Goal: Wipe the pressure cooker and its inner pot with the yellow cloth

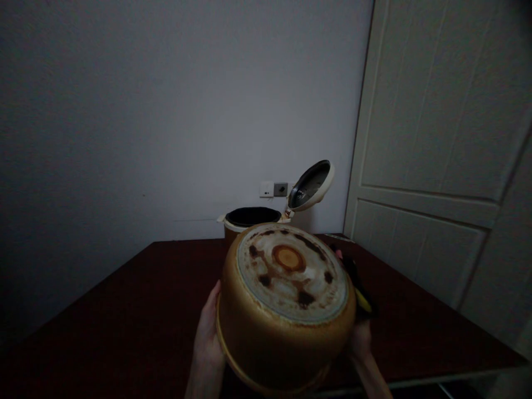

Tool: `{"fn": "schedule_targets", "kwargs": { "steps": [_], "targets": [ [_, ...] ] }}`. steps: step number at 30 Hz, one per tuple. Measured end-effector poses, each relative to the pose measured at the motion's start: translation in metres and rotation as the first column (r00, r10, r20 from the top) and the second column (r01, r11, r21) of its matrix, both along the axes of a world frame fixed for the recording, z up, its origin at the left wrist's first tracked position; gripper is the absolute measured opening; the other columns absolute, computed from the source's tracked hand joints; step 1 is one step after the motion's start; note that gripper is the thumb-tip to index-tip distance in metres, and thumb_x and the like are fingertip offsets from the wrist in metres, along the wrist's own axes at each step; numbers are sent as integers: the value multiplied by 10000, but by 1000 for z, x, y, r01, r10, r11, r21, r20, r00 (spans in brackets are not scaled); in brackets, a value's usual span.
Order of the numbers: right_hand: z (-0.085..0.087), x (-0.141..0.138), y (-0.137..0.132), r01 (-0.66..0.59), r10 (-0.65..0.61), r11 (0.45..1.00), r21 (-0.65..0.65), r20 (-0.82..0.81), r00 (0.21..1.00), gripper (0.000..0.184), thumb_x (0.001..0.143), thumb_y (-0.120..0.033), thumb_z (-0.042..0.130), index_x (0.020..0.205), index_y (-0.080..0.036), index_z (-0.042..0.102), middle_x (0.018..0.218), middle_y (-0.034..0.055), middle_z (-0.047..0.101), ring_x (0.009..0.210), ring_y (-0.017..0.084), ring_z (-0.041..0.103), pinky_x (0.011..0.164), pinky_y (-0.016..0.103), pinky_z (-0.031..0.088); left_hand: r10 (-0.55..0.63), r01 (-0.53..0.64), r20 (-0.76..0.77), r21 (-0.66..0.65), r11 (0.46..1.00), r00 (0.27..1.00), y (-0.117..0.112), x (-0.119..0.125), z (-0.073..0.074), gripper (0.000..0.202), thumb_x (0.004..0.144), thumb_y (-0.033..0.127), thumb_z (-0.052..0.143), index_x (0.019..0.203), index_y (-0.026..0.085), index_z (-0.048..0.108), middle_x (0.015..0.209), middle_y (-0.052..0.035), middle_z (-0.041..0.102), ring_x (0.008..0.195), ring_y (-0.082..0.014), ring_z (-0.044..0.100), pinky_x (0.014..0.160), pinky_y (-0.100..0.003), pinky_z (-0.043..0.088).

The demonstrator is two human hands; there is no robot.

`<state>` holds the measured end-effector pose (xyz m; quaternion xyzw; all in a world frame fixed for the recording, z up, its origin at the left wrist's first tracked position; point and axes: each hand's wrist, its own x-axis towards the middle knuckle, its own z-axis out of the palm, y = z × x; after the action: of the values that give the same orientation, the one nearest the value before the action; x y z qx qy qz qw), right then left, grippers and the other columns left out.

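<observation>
I hold a golden inner cooking pot (282,327) upside down and tilted toward me, so its stained, scorched bottom faces the camera. My left hand (208,338) grips the pot's left wall near the rim. My right hand (359,332) sits at the pot's right side, mostly hidden behind it, with a dark and yellow thing (361,293), perhaps a sponge or cloth, between it and the pot. Behind the pot stands a rice cooker (249,219) with its lid (311,184) swung open.
A dark red-brown table (137,305) runs under everything, its near right edge (457,377) showing. A white wall with a socket (274,189) lies behind. A white panelled door (436,138) stands at the right.
</observation>
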<state>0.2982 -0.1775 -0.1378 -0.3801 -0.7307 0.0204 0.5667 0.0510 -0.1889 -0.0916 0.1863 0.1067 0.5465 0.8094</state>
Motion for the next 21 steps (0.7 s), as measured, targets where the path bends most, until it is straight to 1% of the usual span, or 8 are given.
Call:
{"fn": "schedule_targets", "kwargs": {
  "steps": [3,6,8,10,13,15,18,21],
  "targets": [
    [-11,-13,-23,172,-155,984,47,-260,953,572,929,-346,178,1441,-352,-75,1515,-36,125,1366,259,182,1001,576,358,73,-74,-14,-39,997,997,1,-1,7,403,885,223,395,1254,130,527,992,-112,703,959,-247,649,910,-399,482],
    [-23,-27,-37,233,-194,931,282,-158,968,578,903,-353,288,1442,-389,84,1516,-66,11,1363,327,114,926,632,406,120,-122,-30,-63,991,992,0,-2,13,401,888,195,369,1245,111,532,980,-117,705,916,-243,664,886,-394,500],
    [-28,-34,-42,227,-230,844,485,-54,972,568,869,-361,387,1412,-415,226,1502,-88,100,1360,336,144,902,612,447,140,-142,-31,-69,987,990,-2,-1,17,395,895,195,351,1226,107,548,953,-113,711,894,-235,671,874,-384,508],
    [-25,-41,-48,156,-279,786,598,118,953,553,833,-319,478,1364,-413,351,1439,-129,287,1337,275,278,941,483,488,208,-210,-37,-99,973,977,-5,0,22,385,903,188,332,1188,100,575,873,-103,724,852,-221,682,857,-365,517],
    [-3,-48,-56,-49,-286,824,565,488,825,469,837,-238,490,1289,-361,481,1267,-148,524,1149,146,539,1006,283,452,384,-395,-100,-152,906,918,-11,4,32,361,911,187,330,1124,114,612,764,-72,726,777,-195,693,822,-332,528],
    [22,-53,-59,-156,-251,837,524,621,743,398,867,-232,444,1244,-327,530,1211,-125,580,1019,114,611,1074,280,363,490,-514,-179,-131,848,853,-18,7,38,327,909,209,363,1072,128,635,771,-66,725,764,-191,692,795,-322,534],
    [60,-59,-58,-260,-200,823,505,686,699,349,907,-227,390,1201,-307,559,1251,-116,553,1025,87,592,1147,306,194,624,-663,-328,-7,749,709,-28,11,46,239,870,231,471,953,122,667,754,-61,718,746,-192,688,736,-292,538],
    [92,-63,-51,-296,-165,824,482,705,690,315,923,-274,397,1191,-297,561,1360,-83,453,1180,121,492,1155,396,115,696,-707,-409,154,690,590,-33,16,49,206,808,302,579,850,125,675,705,-38,700,711,-181,672,672,-248,525]
  ]
}}
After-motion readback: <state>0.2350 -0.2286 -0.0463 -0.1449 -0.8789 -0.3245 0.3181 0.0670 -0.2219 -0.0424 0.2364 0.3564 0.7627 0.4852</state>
